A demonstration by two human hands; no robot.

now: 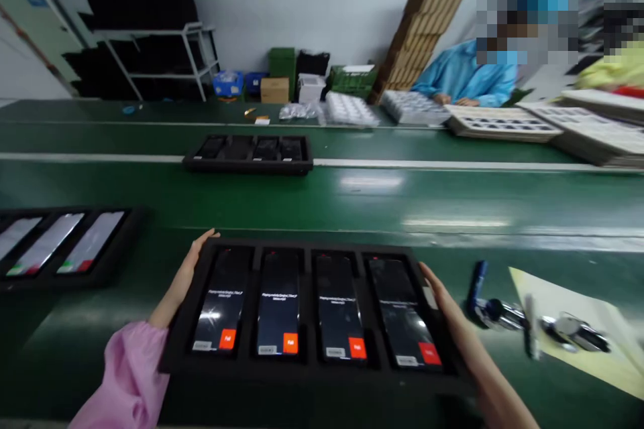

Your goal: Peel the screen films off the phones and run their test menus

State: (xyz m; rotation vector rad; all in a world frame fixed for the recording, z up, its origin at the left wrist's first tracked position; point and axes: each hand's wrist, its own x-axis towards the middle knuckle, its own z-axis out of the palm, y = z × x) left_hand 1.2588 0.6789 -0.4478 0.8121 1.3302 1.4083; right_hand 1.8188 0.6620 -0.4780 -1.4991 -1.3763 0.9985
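Observation:
A black foam tray [308, 365] with several phones is held between my hands, above the green table. Its phones show dark screens, each with a red or orange button at the lower right. My left hand [187, 275] grips the tray's left side, and my right hand [447, 305] grips its right side. Both thumbs and most fingertips are hidden behind or under the tray edges. At the left, a second black tray [118, 244] holds phones with light screens.
Beyond stands another black tray [246, 166] with phones. A blue marker [479, 281], metallic objects [503, 314] and a yellow sheet [594, 312] lie at the right. A person in blue [465, 77] works at the far side near stacked white trays [503, 122]. Boxes and a rack stand behind.

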